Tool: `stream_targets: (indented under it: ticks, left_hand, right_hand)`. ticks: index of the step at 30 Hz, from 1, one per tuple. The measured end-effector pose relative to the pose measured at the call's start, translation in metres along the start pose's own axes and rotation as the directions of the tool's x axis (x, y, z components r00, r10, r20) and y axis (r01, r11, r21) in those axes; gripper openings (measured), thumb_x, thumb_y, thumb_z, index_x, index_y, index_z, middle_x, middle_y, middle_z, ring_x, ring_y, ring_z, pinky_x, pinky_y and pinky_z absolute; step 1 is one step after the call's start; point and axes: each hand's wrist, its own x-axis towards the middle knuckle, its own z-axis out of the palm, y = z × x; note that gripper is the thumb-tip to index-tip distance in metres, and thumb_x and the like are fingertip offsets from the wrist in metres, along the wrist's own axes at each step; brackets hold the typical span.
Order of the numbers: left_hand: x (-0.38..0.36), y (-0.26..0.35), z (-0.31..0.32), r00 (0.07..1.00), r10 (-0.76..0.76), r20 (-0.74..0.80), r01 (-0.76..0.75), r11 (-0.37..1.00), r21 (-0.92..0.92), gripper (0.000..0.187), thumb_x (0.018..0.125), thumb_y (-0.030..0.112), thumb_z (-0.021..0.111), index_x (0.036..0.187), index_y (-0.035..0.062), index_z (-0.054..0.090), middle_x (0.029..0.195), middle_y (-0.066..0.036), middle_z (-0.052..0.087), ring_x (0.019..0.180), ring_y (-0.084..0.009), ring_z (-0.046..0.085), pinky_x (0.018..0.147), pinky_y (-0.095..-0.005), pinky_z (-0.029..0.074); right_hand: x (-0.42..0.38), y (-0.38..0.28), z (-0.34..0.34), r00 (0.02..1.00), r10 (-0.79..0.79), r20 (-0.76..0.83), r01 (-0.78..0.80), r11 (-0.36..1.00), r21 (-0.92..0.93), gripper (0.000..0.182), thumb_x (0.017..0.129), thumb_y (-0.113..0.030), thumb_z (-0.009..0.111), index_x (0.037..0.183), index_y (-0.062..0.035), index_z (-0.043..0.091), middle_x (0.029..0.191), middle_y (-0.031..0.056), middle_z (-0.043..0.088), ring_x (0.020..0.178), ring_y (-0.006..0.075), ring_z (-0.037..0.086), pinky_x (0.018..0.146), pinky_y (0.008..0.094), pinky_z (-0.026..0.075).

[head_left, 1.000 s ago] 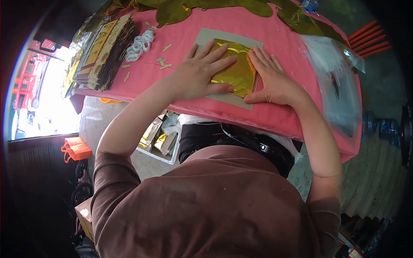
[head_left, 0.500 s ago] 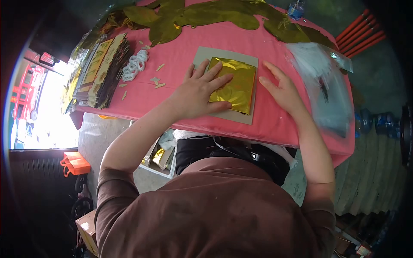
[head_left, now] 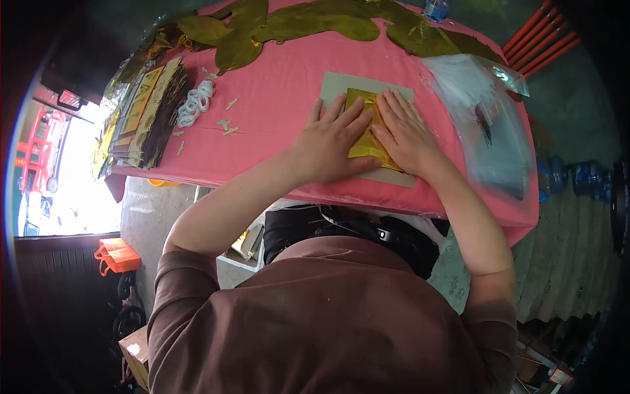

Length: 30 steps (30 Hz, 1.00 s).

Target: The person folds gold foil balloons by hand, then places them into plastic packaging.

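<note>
A shiny gold foil sheet or packet (head_left: 369, 146) lies on a grey cardboard square (head_left: 336, 83) on the pink-covered table (head_left: 275, 92). My left hand (head_left: 333, 146) rests flat over its left side, fingers spread and pointing away from me. Across the right part of the foil and the board lies my right hand (head_left: 408, 136), palm down with its fingers stretched out close together. Both hands cover much of the foil, so its side edges are mostly hidden.
At the left stands a row of printed packets (head_left: 146, 111), beside white elastic loops (head_left: 195, 104) and small tan strips (head_left: 226, 126). Clear plastic bags (head_left: 489, 125) lie at the right. Large gold leaf-shaped sheets (head_left: 315, 25) and a bottle (head_left: 436, 9) are along the far edge.
My right hand has moved left from beside the board onto the foil. The board and foil now appear farther right in view, and my left hand has shifted right with them.
</note>
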Motion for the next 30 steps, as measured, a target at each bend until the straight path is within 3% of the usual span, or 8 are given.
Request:
stream_targets:
  ticks: [10, 13, 16, 18, 22, 24, 29, 30]
  left_hand:
    - [-0.035, -0.035, -0.023, 0.994, 0.1, 0.046, -0.096, 0.992, -0.086, 0.069, 0.087, 0.041, 0.051, 0.138, 0.0024, 0.026, 0.144, -0.017, 0.026, 0.135, -0.0295, 0.02, 0.109, -0.0441, 0.016]
    - [-0.035, -0.047, -0.025, 0.997, 0.067, 0.027, -0.062, 0.986, -0.155, 0.058, 0.089, 0.034, 0.05, 0.133, -0.0003, 0.036, 0.14, -0.017, 0.033, 0.134, -0.0289, 0.023, 0.109, -0.0436, 0.017]
    - [-0.022, -0.05, -0.028, 0.999, 0.054, -0.011, -0.054, 0.942, -0.331, 0.045, 0.089, 0.026, 0.052, 0.125, -0.0011, 0.047, 0.134, -0.017, 0.042, 0.129, -0.029, 0.034, 0.104, -0.0403, 0.028]
    - [-0.005, -0.039, -0.031, 0.993, -0.086, -0.086, 0.029, 0.853, -0.522, 0.036, 0.087, 0.019, 0.056, 0.117, -0.0012, 0.054, 0.125, -0.016, 0.052, 0.117, -0.0272, 0.049, 0.096, -0.0352, 0.039]
    - [0.042, -0.003, -0.033, 0.994, -0.009, -0.109, -0.053, 0.831, -0.554, 0.033, 0.083, 0.014, 0.059, 0.114, 0.0006, 0.056, 0.116, -0.015, 0.058, 0.103, -0.0274, 0.057, 0.088, -0.0324, 0.045]
    - [0.073, 0.018, -0.026, 0.977, 0.194, -0.09, -0.214, 0.848, -0.485, 0.031, 0.08, 0.013, 0.062, 0.108, 0.0015, 0.058, 0.106, -0.012, 0.061, 0.095, -0.0284, 0.059, 0.086, -0.033, 0.045]
    - [0.134, 0.067, 0.007, 0.781, 0.565, -0.267, -0.617, 0.764, -0.188, 0.018, 0.074, 0.007, 0.059, 0.091, 0.0036, 0.061, 0.094, -0.009, 0.062, 0.085, -0.0276, 0.06, 0.077, -0.036, 0.05]
    - [0.143, 0.076, 0.012, 0.78, 0.563, -0.271, -0.617, 0.764, -0.189, 0.018, 0.074, 0.007, 0.059, 0.091, 0.0036, 0.061, 0.094, -0.009, 0.062, 0.085, -0.0276, 0.06, 0.077, -0.036, 0.05]
  right_hand:
    - [0.0, -0.001, 0.002, 1.0, -0.004, -0.011, 0.004, 0.998, -0.069, 0.059, 0.092, -0.038, 0.039, 0.136, 0.0018, 0.03, 0.143, 0.0199, 0.026, 0.134, 0.0312, 0.022, 0.11, 0.0419, 0.015]
    - [0.0, -0.003, 0.001, 1.0, 0.001, -0.013, -0.002, 0.998, -0.069, 0.06, 0.092, -0.038, 0.039, 0.135, 0.0019, 0.03, 0.142, 0.02, 0.027, 0.134, 0.0314, 0.022, 0.11, 0.0422, 0.015]
    - [0.0, -0.005, -0.001, 1.0, 0.02, -0.018, -0.02, 0.998, -0.052, 0.06, 0.092, -0.038, 0.04, 0.135, 0.0017, 0.031, 0.142, 0.0199, 0.027, 0.134, 0.0314, 0.022, 0.109, 0.042, 0.016]
    - [-0.001, -0.009, -0.002, 0.999, 0.044, -0.029, -0.046, 0.997, -0.069, 0.059, 0.091, -0.038, 0.041, 0.134, 0.0017, 0.032, 0.142, 0.0199, 0.027, 0.134, 0.0314, 0.022, 0.109, 0.0417, 0.017]
    - [-0.001, -0.01, -0.004, 0.998, 0.052, -0.019, -0.052, 0.998, -0.038, 0.056, 0.09, -0.038, 0.041, 0.13, 0.0014, 0.037, 0.141, 0.0199, 0.029, 0.134, 0.0305, 0.022, 0.109, 0.0413, 0.018]
    - [-0.002, -0.002, 0.001, 1.0, 0.017, 0.02, -0.015, 0.998, -0.058, 0.056, 0.091, -0.037, 0.04, 0.131, 0.0017, 0.036, 0.141, 0.0194, 0.028, 0.134, 0.0303, 0.022, 0.109, 0.0416, 0.017]
    - [0.004, 0.001, 0.005, 0.991, 0.033, 0.128, -0.047, 0.993, 0.112, 0.059, 0.091, -0.035, 0.036, 0.134, 0.0038, 0.027, 0.143, 0.02, 0.024, 0.135, 0.0323, 0.018, 0.109, 0.0422, 0.015]
    - [0.002, 0.004, 0.015, 0.999, -0.021, 0.045, 0.022, 1.0, -0.016, 0.062, 0.09, -0.035, 0.036, 0.136, 0.0048, 0.023, 0.143, 0.021, 0.022, 0.135, 0.0337, 0.018, 0.109, 0.0427, 0.016]
